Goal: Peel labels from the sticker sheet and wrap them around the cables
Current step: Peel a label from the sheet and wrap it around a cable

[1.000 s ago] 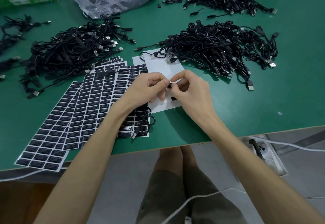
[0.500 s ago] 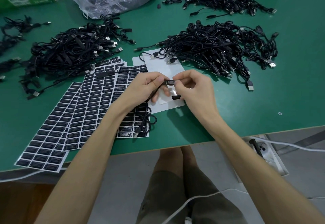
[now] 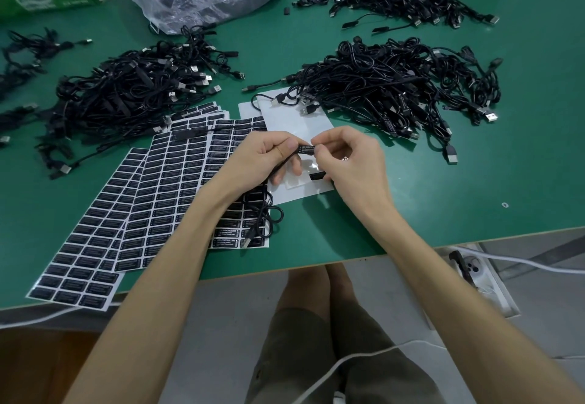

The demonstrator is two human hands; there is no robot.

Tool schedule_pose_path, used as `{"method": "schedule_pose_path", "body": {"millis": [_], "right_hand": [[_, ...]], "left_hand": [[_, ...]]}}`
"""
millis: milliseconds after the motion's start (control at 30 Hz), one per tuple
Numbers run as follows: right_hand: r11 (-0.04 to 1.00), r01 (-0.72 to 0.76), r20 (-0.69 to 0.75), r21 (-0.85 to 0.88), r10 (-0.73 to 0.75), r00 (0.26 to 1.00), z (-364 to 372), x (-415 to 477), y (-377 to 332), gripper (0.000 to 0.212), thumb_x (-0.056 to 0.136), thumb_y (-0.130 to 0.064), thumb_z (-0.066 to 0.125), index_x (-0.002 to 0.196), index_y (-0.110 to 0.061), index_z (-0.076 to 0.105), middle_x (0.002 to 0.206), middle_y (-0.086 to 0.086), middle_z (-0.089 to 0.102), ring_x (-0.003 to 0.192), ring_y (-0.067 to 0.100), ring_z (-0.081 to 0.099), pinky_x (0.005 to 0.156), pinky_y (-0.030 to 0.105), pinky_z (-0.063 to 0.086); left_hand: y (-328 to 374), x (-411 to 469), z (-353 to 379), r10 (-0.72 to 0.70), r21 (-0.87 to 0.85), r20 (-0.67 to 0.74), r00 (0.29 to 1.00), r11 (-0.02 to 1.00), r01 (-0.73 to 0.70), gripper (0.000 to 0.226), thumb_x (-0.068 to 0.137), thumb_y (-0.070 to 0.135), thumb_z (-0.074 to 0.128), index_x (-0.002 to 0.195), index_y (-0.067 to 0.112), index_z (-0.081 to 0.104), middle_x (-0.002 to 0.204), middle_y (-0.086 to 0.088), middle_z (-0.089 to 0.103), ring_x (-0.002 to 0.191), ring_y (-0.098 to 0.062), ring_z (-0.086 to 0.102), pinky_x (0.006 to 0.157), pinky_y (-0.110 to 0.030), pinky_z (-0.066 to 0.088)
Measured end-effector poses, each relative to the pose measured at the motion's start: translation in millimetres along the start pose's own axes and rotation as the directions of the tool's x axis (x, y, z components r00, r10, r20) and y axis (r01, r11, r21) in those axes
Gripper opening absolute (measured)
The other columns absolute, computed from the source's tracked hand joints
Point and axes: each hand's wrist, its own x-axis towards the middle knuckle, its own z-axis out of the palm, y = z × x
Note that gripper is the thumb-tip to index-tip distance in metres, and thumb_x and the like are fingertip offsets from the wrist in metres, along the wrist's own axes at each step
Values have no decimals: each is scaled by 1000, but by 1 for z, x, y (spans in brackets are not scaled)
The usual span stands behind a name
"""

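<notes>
Head view: my left hand [image 3: 266, 153] and right hand [image 3: 351, 163] meet, both pinching the label [image 3: 306, 149] on one cable [image 3: 280, 167]; sticker sheets [image 3: 177, 182] lie under my left wrist.

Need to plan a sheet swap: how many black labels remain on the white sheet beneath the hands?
1: a black label at the white sheet's near edge, beside the right hand. It and the left hand may hide others.

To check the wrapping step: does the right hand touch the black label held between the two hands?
Touching. The head view shows the right hand pinching one end of the black label, with no gap; the left hand pinches the other end.
</notes>
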Motion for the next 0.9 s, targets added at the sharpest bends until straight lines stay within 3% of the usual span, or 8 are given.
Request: {"method": "schedule_pose_path", "body": {"millis": [333,700,900], "right_hand": [[1000,-3,-3,-17,3,1000,1,1,1,13,93,-11,66,95,-20,74,80,-3,72,75,12,66,73,48,60],[999,9,-6,-38,-9,1000,2,1,2,14,92,-12,66,92,-23,73,77,-7,70,69,6,62,70,44,60],[999,18,-6,-49,-19,1000,2,0,2,13,92,-12,66,92,-22,73,76,-8,69,69,4,61,67,33,57]], "left_hand": [[-1,0,0,15,7,5,1000,1000,-15,27,111,16,46,109,13,72,76,1,73,47,-16,49,44,-22,44],[0,0,0,-18,-25,-2,1000,1000,18,28,110,13,45,116,2,70,78,-5,72,49,-19,48,45,-21,43],[1,0,0,-15,-13,-3,1000,1000,15,28,110,13,45,115,3,71,78,-5,72,49,-20,49,45,-22,43]]}}
